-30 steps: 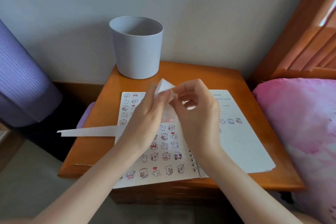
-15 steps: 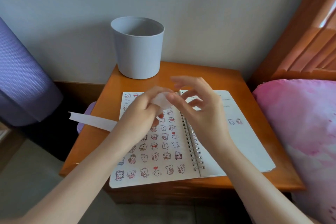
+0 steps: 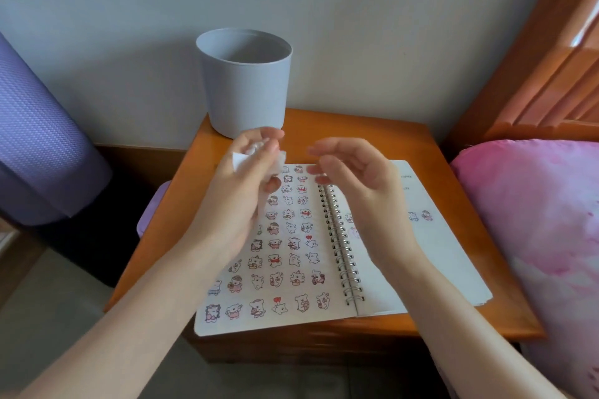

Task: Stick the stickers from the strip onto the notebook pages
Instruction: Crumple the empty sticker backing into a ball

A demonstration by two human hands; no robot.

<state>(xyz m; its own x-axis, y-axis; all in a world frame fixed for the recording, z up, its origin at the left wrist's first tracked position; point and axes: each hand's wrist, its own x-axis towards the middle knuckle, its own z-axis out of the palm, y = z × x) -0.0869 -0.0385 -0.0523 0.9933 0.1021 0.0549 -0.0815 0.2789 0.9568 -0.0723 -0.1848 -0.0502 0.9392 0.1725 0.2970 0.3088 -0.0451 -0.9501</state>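
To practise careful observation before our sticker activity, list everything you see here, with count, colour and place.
table: one, orange wood, against the wall
notebook: one, white, spiral-bound, open on the table
stickers: many, mostly white and pink, left page; few on right page
container: one, grey, back of the table
paper strip: one, white, crumpled, held above the notebook
rolled mat: one, purple, far left
bedding: one, pink, right
headboard: one, orange wood, upper right
left hand: one, grips the paper strip
right hand: one, open, holding nothing visible, above the spiral binding

Crumpled strip (image 3: pixel 247 159) in left hand (image 3: pixel 238 204), relaxed right hand (image 3: pixel 359 183) alongside, both above open notebook (image 3: pixel 424 269)
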